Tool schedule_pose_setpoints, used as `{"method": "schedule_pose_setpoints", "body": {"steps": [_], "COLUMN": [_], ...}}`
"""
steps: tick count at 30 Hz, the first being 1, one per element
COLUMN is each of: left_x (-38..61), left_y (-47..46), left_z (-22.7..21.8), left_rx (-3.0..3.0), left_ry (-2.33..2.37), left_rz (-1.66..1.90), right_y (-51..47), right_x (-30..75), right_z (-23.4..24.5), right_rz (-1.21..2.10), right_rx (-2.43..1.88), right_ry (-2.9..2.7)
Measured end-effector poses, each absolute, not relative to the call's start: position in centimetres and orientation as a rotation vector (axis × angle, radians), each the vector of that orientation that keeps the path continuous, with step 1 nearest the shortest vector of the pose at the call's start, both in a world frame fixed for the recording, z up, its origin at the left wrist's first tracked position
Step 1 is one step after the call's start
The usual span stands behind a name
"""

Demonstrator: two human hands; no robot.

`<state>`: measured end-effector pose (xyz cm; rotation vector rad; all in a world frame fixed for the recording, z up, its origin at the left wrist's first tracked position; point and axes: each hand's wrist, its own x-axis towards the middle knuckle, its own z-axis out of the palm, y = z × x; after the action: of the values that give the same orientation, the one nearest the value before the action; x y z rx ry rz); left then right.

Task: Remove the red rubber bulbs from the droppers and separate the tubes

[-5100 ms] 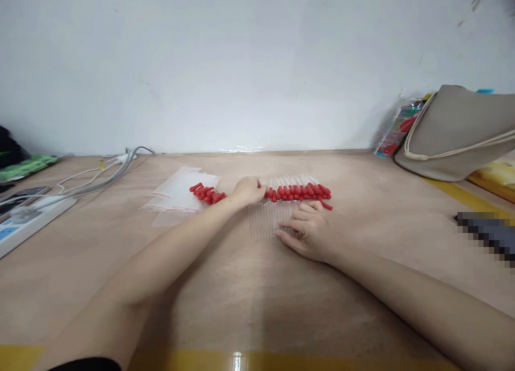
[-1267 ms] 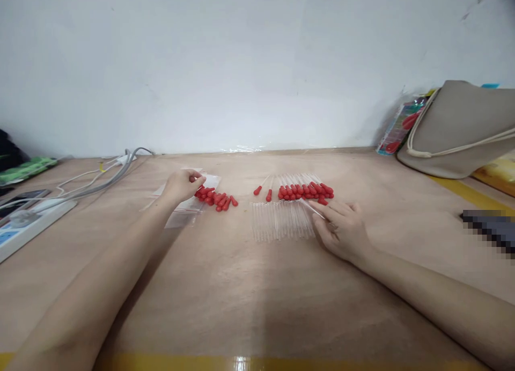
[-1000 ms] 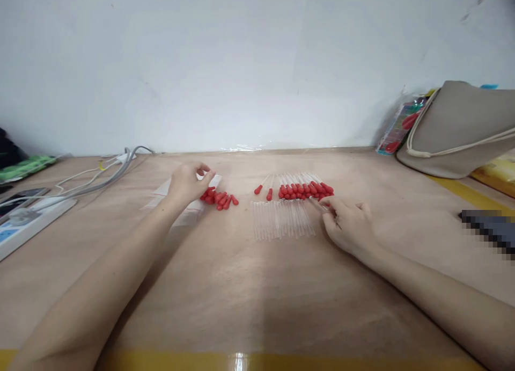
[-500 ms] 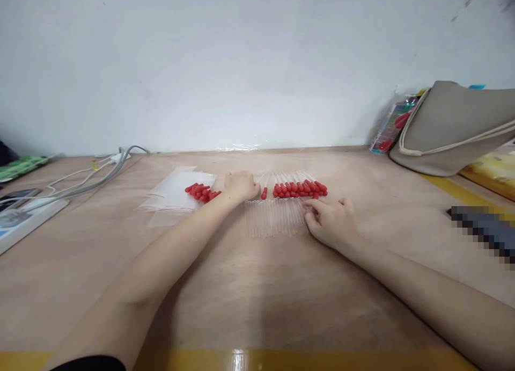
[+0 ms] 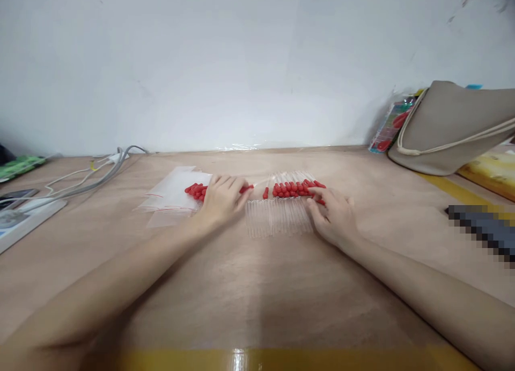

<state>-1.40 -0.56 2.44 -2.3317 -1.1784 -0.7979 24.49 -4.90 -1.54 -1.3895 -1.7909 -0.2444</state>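
Between the thumb and fingers of my left hand (image 5: 223,199) is a red rubber bulb (image 5: 247,188), beside the pile of loose red bulbs (image 5: 196,191). My right hand (image 5: 333,212) is at the right end of a row of glass droppers (image 5: 292,189) with red bulbs. Its curled thumb and fingers close around a red bulb, partly hidden by the fingertips. One dropper (image 5: 265,193) lies a little apart, left of the row. Bare clear glass tubes (image 5: 277,218) lie side by side in front of the droppers, between my hands.
Clear zip bags (image 5: 173,191) lie fanned out under the bulb pile. Cables (image 5: 108,169) and a white power strip (image 5: 36,223) are at the left. A grey bag (image 5: 450,126), a colourful package (image 5: 392,125) and a blurred dark object (image 5: 483,231) are at the right.
My left hand has moved left, from near the lone dropper toward the bulb pile, and a red bulb now shows in it. My right hand has shifted slightly right, its fingers over the row's end.
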Motion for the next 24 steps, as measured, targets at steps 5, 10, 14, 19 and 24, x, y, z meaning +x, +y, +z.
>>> {"method": "schedule_pose_setpoints", "body": {"steps": [5, 10, 14, 19, 24], "left_x": [-4.3, -4.1, -3.3, -2.9, -2.2], "left_y": [-5.3, -6.2, -5.6, -5.6, -5.5], "left_z": [0.1, -0.7, -1.0, -1.0, -1.1], "left_rx": [-2.481, -2.513, -2.557, -2.543, -2.565], "left_ry": [-0.934, -0.885, -0.801, -0.778, -0.787], "left_rz": [-0.988, -1.057, -1.066, -1.083, -1.076], "right_y": [-5.2, -6.0, -5.8, -5.2, -5.0], "right_x": [24.1, 22.1, 20.6, 19.6, 19.5], "right_z": [-1.6, -1.4, -1.4, -1.7, -2.3], "right_rz": [-0.338, -0.358, -0.390, -0.415, -0.335], "right_rx": [-1.061, -0.701, -0.631, -0.621, -0.574], "right_ry": [-1.824, -2.148, -2.197, -2.206, -2.222]}}
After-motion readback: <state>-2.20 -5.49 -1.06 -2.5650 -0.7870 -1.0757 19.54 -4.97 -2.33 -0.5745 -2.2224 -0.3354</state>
